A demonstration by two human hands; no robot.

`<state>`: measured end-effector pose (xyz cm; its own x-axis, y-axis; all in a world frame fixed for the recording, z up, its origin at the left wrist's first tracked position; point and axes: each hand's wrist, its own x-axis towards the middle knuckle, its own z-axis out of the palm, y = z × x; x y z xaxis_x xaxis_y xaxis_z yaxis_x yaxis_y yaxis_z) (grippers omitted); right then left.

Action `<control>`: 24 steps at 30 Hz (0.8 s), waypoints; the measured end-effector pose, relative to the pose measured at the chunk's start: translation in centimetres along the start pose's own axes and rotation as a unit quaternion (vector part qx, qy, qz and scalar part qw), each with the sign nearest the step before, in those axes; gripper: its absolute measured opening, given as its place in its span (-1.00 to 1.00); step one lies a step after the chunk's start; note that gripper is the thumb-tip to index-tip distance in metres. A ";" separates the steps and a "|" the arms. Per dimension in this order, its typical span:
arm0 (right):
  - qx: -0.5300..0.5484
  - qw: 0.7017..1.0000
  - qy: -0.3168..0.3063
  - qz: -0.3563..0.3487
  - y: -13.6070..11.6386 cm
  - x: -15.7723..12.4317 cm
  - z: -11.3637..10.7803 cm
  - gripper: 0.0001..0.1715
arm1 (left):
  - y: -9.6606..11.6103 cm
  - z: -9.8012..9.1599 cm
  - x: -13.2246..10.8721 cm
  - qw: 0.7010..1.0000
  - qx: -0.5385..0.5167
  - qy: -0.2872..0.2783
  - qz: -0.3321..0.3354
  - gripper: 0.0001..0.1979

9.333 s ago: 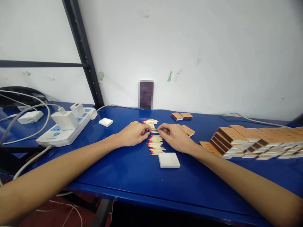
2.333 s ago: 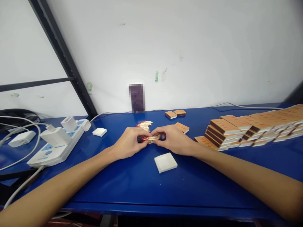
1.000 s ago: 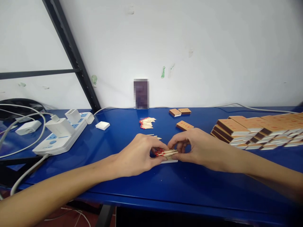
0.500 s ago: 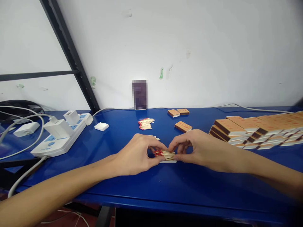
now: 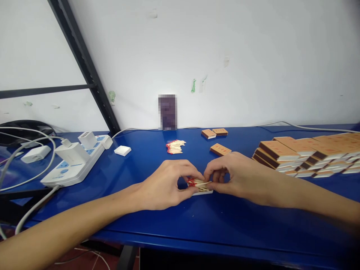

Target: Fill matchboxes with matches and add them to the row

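Note:
A bundle of red-tipped matches [image 5: 199, 183] lies in a white matchbox tray [image 5: 204, 192] on the blue table. My left hand [image 5: 168, 185] closes thumb and fingers around the red-headed end of the bundle. On the plain wooden ends, my right hand [image 5: 227, 176] has its thumb and fingers pinched. Most of the tray is hidden by the matches and fingers. Just beyond my hands is a loose pile of matches [image 5: 176, 146], heads to the left. A closed matchbox [image 5: 221, 149] lies behind my right hand.
Two more matchboxes [image 5: 208, 134] lie farther back. Many matchboxes are stacked [image 5: 295, 152] at the right. A small white tray [image 5: 122, 150] sits left of the loose matches. A power strip [image 5: 75, 165] with chargers and cables occupies the left side. A pixelated dark panel [image 5: 168, 112] stands against the wall.
The whole view has shifted slightly, with things appearing a little farther right. A few match ends seen behind my hands before are now out of sight. Both hands remain at the matches.

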<state>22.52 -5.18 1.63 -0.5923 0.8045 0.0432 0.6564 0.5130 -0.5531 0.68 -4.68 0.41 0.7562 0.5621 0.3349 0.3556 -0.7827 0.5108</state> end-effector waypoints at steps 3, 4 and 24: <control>-0.005 1.000 -0.001 0.004 0.0 0.0 -0.1 -0.87 | 0.0 -0.1 0.0 1.000 -0.003 -0.003 0.023 -0.81; -0.002 1.000 -0.001 0.004 0.0 -0.1 -0.1 -0.86 | -0.1 -0.2 0.0 1.000 0.001 -0.002 0.030 -0.80; -0.054 0.997 0.009 -0.048 1.2 -1.0 0.6 -0.84 | -2.2 -1.5 -0.3 0.955 0.258 -0.105 0.104 -0.81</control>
<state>23.65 -5.56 0.44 -0.6479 0.7542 0.1068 0.6436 0.6170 -0.4529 -1.12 -2.70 0.36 0.9145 0.3559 0.1924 0.3673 -0.9297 -0.0261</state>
